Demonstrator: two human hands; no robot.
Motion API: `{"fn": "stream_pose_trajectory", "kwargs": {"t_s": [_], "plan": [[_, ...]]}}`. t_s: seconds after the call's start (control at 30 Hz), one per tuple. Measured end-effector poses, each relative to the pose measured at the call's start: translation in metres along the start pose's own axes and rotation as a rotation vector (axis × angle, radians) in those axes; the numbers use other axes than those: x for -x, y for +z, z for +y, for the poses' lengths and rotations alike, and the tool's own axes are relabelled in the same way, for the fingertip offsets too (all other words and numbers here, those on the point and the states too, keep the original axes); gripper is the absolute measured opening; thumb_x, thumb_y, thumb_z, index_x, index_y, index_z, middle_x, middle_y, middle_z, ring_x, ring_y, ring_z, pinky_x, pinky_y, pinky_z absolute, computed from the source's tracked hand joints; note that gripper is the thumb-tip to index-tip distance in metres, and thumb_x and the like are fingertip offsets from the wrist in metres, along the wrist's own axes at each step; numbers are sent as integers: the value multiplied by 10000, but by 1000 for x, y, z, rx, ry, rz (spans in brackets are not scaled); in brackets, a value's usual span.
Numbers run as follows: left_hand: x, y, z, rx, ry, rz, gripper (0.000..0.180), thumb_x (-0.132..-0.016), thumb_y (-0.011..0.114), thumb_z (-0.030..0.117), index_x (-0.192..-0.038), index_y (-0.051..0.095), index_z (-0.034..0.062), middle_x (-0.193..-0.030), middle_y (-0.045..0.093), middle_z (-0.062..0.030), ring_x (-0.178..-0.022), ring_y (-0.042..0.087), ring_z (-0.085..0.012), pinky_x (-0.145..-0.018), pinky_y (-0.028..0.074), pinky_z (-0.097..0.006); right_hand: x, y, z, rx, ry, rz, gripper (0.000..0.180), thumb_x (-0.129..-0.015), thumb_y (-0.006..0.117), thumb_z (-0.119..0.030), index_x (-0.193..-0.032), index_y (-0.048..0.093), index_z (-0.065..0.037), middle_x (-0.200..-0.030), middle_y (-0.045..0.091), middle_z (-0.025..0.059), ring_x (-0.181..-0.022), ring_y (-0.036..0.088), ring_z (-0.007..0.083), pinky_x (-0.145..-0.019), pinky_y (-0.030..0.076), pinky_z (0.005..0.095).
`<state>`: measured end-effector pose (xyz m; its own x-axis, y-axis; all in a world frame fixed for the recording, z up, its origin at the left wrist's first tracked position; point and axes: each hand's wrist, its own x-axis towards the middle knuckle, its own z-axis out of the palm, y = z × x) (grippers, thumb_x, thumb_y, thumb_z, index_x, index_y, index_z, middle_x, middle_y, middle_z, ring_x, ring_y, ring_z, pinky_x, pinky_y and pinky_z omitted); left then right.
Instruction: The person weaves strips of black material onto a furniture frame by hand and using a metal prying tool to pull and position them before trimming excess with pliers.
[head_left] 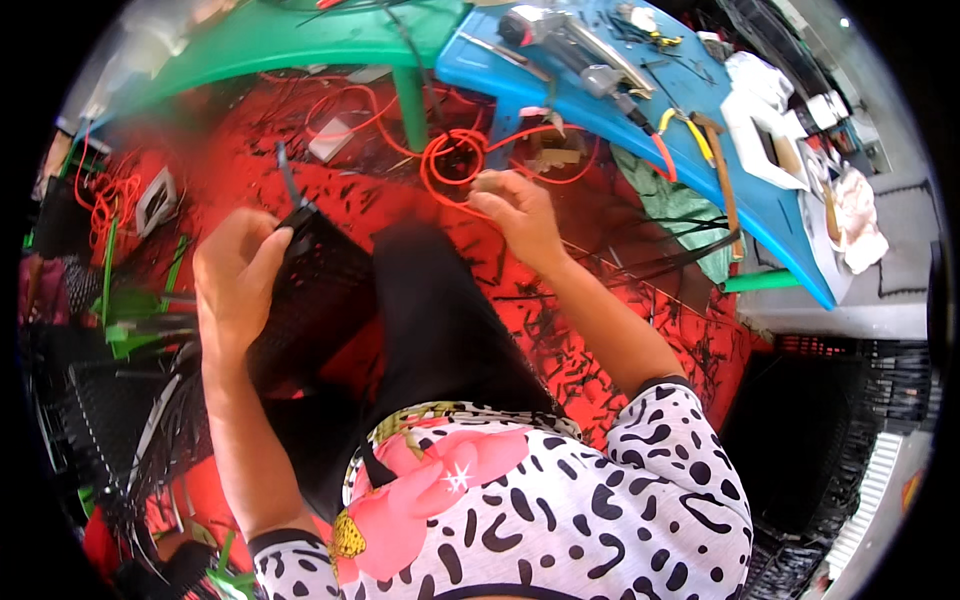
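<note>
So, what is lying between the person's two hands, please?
In the head view, between the left hand, which grips a black mesh piece, and the right hand at the red wire coil, lie the person's black-clad knee and the littered red floor.

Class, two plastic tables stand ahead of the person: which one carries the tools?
The blue table, on the right; tools lie across its top, while the green table beside it shows none.
</note>
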<state>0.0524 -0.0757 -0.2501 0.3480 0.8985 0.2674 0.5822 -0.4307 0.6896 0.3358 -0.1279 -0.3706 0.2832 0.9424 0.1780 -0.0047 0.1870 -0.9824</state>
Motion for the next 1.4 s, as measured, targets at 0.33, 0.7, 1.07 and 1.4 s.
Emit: {"fn": "stream_pose_trajectory", "kwargs": {"t_s": [0.33, 0.7, 1.07, 1.4], "plan": [[-2, 2, -5, 130, -29, 13, 78, -817, 590, 20, -880, 582, -27, -745, 562, -33, -702, 495, -89, -659, 417, -227, -66, -221, -31, 680, -273, 624, 162, -839, 592, -109, -958, 641, -11, -787, 651, 54, -702, 628, 116, -640, 478, 249], [0, -1, 0, 98, -50, -28, 75, -824, 586, 10, -882, 594, -36, -727, 549, -17, -675, 474, -75, -626, 397, -216, -123, -183, -43, 1022, -375, 279, 215, -814, 579, -210, -959, 660, -73, -880, 668, 125, -840, 627, 338, -729, 500, 383], [-7, -5, 6, 57, -61, -104, 167, -779, 634, 86, -904, 623, -23, -785, 627, -125, -730, 612, -212, -686, 469, -301, -239, -99, 31, 1833, -437, -33, 208, -905, 389, -146, -999, 554, -60, -885, 643, 222, -824, 653, 375, -668, 536, 478], [-5, -5, -12, -75, 111, -51, 194, -792, 641, 30, -978, 620, -21, -800, 638, -52, -737, 579, -97, -685, 463, -242, -84, -24, -3, 522, -385, -150, 304, -894, 465, -207, -1136, 510, -28, -599, 347, -30, -479, 342, 59, -665, 497, 273]]}}
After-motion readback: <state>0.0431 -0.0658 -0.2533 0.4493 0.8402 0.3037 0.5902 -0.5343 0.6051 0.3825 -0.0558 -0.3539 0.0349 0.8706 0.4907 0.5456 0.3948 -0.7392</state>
